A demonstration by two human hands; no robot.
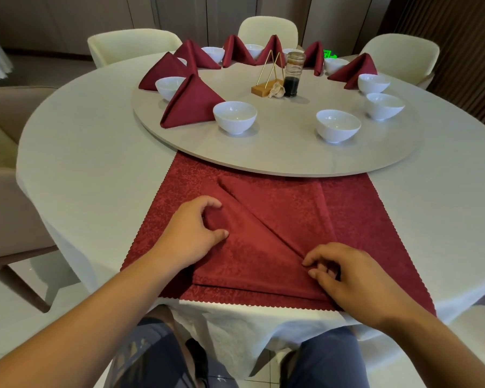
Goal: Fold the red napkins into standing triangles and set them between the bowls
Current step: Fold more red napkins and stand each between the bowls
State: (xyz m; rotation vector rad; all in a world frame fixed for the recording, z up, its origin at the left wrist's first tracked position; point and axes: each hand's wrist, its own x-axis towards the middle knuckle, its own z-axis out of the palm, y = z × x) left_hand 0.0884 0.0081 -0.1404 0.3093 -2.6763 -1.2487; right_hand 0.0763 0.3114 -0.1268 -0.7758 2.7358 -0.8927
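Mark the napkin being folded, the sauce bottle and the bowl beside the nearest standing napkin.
napkin being folded [263, 247]: head view, middle of the cloth.
sauce bottle [292, 75]: head view, glass body.
bowl beside the nearest standing napkin [235, 124]: head view, front wall.

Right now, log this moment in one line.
phase: folding | left hand: grips dark red cloth napkin | right hand: pinches same napkin

Left hand [189, 233], right hand [350, 278], fingers [312, 260] curled

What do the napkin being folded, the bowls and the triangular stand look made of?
Napkin: red woven cloth, matte, faint damask pattern, soft creases. Bowls: probably glazed white ceramic; glossy highlights. Stand: seemingly gold-coloured metal rods on a wooden-looking block.
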